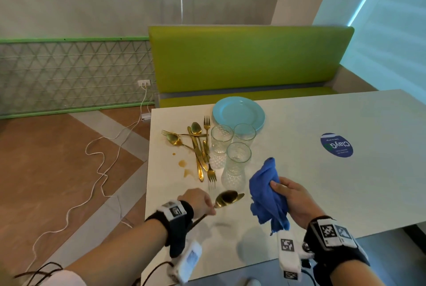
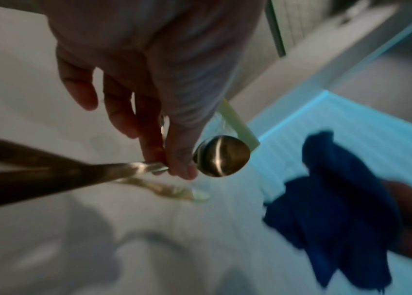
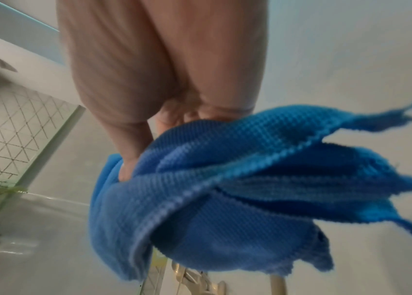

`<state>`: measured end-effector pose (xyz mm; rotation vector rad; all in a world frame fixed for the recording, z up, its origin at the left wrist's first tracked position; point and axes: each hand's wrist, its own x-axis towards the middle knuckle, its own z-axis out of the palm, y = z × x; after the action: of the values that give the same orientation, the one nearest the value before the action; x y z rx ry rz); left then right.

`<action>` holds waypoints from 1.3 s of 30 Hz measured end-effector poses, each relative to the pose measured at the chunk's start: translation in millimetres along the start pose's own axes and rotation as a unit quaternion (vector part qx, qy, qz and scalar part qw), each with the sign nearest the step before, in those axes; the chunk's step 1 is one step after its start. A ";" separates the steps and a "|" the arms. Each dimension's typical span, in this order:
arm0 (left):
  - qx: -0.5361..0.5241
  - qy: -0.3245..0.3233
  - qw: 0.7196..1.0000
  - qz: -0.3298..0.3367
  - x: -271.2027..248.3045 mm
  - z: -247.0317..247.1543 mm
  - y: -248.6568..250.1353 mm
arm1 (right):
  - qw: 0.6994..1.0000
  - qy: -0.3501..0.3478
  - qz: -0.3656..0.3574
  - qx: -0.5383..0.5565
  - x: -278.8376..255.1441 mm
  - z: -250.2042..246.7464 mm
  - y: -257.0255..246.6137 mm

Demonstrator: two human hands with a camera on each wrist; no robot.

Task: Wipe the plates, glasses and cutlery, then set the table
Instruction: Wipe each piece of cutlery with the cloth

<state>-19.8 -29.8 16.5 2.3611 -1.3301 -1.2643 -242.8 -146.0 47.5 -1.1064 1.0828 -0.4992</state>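
Fingers (image 2: 149, 139) of left hand (image 1: 198, 200) pinch spoon (image 1: 228, 198); right hand (image 1: 297, 198) grips cloth (image 1: 267, 195) beside it.

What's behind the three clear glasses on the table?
Behind the three clear dimpled glasses lies a light blue round plate flat on the white table. The two rear glasses cover its near rim; whether more plates are stacked beneath is unclear.

3 glasses (image 1: 238, 154), 1 plate (image 1: 238, 112), 1 cloth (image 1: 267, 193), several gold cutlery pieces (image 1: 198, 147).
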 end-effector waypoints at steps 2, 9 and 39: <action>0.068 -0.002 0.998 0.008 1.7 14.6 -1.7 | 1.000 0.001 0.001 -0.004 1.9 2.8 -2.6; 0.170 -0.005 0.985 0.040 14.5 40.2 -5.5 | 1.000 0.002 0.017 -0.020 -0.3 5.7 0.8; 0.254 0.207 0.945 0.002 165.3 -110.5 -3.5 | 0.996 0.074 0.039 0.019 11.9 -49.7 -44.3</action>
<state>104.6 -181.9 -13.9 2.7326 -1.6464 -0.3921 -274.0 -196.6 79.7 -1.0030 1.2357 -0.5436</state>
